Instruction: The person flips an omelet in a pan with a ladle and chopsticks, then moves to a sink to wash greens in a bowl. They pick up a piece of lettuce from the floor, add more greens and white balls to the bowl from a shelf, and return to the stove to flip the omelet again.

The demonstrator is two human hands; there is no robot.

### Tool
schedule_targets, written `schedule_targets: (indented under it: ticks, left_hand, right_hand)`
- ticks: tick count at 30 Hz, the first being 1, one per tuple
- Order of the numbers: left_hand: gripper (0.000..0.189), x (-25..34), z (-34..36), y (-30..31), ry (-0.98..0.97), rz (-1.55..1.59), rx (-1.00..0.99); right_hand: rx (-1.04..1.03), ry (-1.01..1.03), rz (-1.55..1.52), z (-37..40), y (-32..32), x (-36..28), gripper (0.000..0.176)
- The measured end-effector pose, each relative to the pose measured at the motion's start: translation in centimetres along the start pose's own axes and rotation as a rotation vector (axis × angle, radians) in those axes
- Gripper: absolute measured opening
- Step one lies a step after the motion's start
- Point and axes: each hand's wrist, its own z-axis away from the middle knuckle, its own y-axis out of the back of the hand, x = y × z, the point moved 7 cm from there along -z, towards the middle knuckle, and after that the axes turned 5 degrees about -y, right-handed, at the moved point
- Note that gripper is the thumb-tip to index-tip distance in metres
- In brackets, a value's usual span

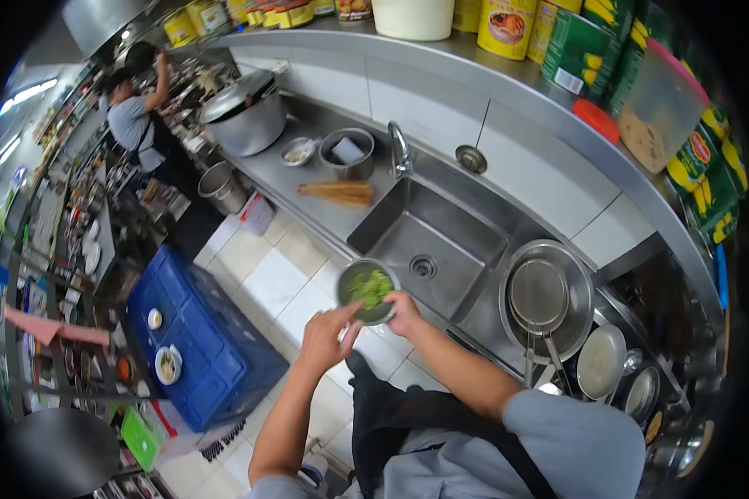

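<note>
Bowl (pixel 368 291) between left hand (pixel 326 335), right hand (pixel 404 313)

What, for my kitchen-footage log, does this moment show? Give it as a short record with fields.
setting: commercial kitchen, steel counter with sink
left hand: grip on the near rim of a small metal bowl
right hand: holds the same bowl's other side
bowl contents: chopped greens
bowl position: held up at the sink's front edge
beside sink: round steel pan with a strainer in it
far counter: large lidded pot
other person: stands at the far end, arm raised
</note>
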Motion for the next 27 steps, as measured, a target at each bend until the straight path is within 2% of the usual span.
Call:
schedule_targets:
  ticks: [2, 3, 5, 7, 8, 10, 13, 15, 17, 19, 20, 21, 22, 23, 24, 25, 26, 27]
  left_hand:
    - [0.031, -4.8, -6.9, -3.1, -0.014, 0.138, 0.122]
    - [0.035, -7.8, -10.6, -5.4, -0.002, 0.182, 0.165]
    - [0.042, -14.9, -17.6, -12.2, 0.122, 0.321, 0.093]
    - [0.046, -19.8, -24.3, -19.0, 0.227, 0.331, -0.057]
    - [0.046, -22.0, -27.3, -21.6, 0.201, 0.358, -0.064]
    - [0.050, -24.6, -33.0, -26.1, 0.126, 0.199, -0.069]
    - [0.051, -26.8, -37.8, -28.6, -0.043, 0.183, -0.039]
    - [0.037, -26.0, -38.2, -28.2, 0.012, 0.185, -0.341]
    - [0.019, -24.2, -37.2, -28.2, -0.284, -0.215, -0.775]
    - [0.017, -22.3, -34.2, -26.1, -0.740, 0.133, -0.466]
    - [0.017, -22.6, -33.1, -26.1, -0.664, 0.235, -0.438]
    - [0.017, -21.3, -32.0, -25.7, -0.546, 0.363, -0.536]
    - [0.018, -19.3, -30.9, -25.0, -0.575, 0.430, -0.566]
    - [0.026, -18.6, -30.2, -25.1, -0.566, 0.362, -0.576]
    - [0.031, -17.8, -29.6, -25.1, -0.613, 0.264, -0.465]
    - [0.030, -20.3, -29.5, -28.8, -0.479, 0.030, -0.642]
    - [0.028, -18.0, -29.4, -28.4, -0.525, 0.172, -0.797]
    - [0.032, -18.6, -28.0, -29.8, -0.394, 0.580, -0.899]
  right_hand:
    - [0.075, 0.192, -0.115, -1.2, 2.3, -5.3, 0.047]
    - [0.087, 0.219, -0.118, -1.8, 3.4, -7.3, 0.047]
    - [0.224, 0.345, -0.157, -2.5, 5.7, -11.2, 0.049]
    - [0.303, 0.369, -0.151, -2.5, 5.9, -13.9, 0.048]
    - [0.373, 0.357, -0.153, -2.4, 6.0, -14.7, 0.047]
    - [0.393, 0.406, -0.178, -2.7, 4.6, -16.3, 0.045]
    - [0.430, 0.466, -0.237, -4.5, 3.2, -18.2, 0.043]
    - [0.439, 0.490, -0.335, -6.1, 3.0, -18.8, 0.044]
    - [0.493, 0.484, -0.363, -7.1, 3.5, -18.9, 0.044]
    - [0.506, 0.461, -0.381, -8.3, 2.3, -19.4, 0.041]
    - [0.501, 0.475, -0.422, -8.7, 1.4, -19.7, 0.036]
    - [0.357, 0.508, -0.408, -10.0, 0.7, -20.0, 0.035]
    - [0.226, 0.573, -0.387, -11.8, 0.8, -19.9, 0.033]
    - [0.183, 0.558, -0.405, -15.1, 1.7, -19.3, 0.037]
    - [0.304, 0.343, -0.405, -15.0, 0.1, -17.9, 0.050]
    - [0.498, 0.398, -0.360, -13.3, -1.9, -18.2, 0.065]
    - [0.428, 0.658, 0.024, -17.8, 1.2, -18.6, 0.075]
    - [0.400, 0.406, -0.437, -17.6, 0.8, -18.4, 0.070]
